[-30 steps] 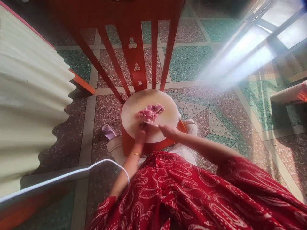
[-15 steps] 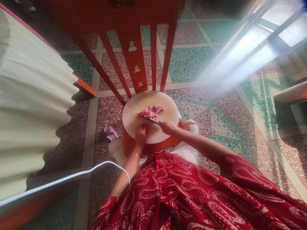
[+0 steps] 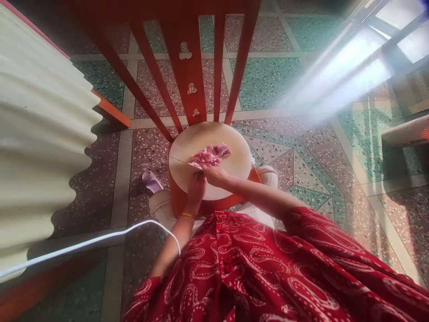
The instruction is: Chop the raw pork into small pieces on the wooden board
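A round pale cutting board (image 3: 231,167) rests on the seat of an orange wooden chair (image 3: 187,67). Pink raw meat pieces (image 3: 210,155) lie in a small heap on the board's middle. My right hand (image 3: 214,175) grips a knife (image 3: 182,161) whose thin blade points left across the board, just in front of the meat. My left hand (image 3: 196,185) lies on the board's near edge, fingers curled, touching the right hand and close to the meat. Whether it holds any meat I cannot tell.
A cream corrugated sheet (image 3: 40,134) fills the left side. A white cable (image 3: 100,241) runs across the terrazzo floor (image 3: 268,85). My feet in light shoes (image 3: 152,181) flank the chair. A low box-like object (image 3: 405,134) sits at the right.
My right hand has moved left along the board's near side, and the knife blade now reaches out to the left of the meat. My left hand has stayed nearly in place.
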`<action>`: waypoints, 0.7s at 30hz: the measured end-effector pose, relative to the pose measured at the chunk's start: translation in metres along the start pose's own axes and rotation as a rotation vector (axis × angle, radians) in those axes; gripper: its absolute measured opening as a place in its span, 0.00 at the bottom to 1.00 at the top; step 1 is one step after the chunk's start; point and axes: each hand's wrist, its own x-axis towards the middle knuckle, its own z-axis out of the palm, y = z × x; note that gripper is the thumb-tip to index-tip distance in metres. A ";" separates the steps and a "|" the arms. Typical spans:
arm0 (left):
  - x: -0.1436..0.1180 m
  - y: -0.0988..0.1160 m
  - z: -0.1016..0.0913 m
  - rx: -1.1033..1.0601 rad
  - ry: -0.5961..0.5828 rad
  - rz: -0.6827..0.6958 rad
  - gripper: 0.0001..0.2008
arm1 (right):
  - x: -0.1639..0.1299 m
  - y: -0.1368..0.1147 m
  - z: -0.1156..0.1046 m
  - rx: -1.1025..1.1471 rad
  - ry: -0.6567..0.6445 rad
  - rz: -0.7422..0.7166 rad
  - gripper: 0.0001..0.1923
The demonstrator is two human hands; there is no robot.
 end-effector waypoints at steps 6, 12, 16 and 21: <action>-0.001 0.004 -0.001 -0.046 0.007 0.001 0.10 | -0.029 0.018 0.007 0.029 0.053 -0.009 0.27; -0.001 -0.004 0.002 -0.105 0.013 0.009 0.09 | -0.052 0.034 0.018 -0.048 -0.096 0.128 0.22; 0.002 0.000 0.000 0.009 0.001 0.071 0.10 | -0.017 0.016 0.010 0.003 0.045 0.007 0.29; -0.006 0.001 -0.006 0.060 0.065 0.096 0.12 | -0.028 0.028 0.006 -0.035 0.016 0.031 0.29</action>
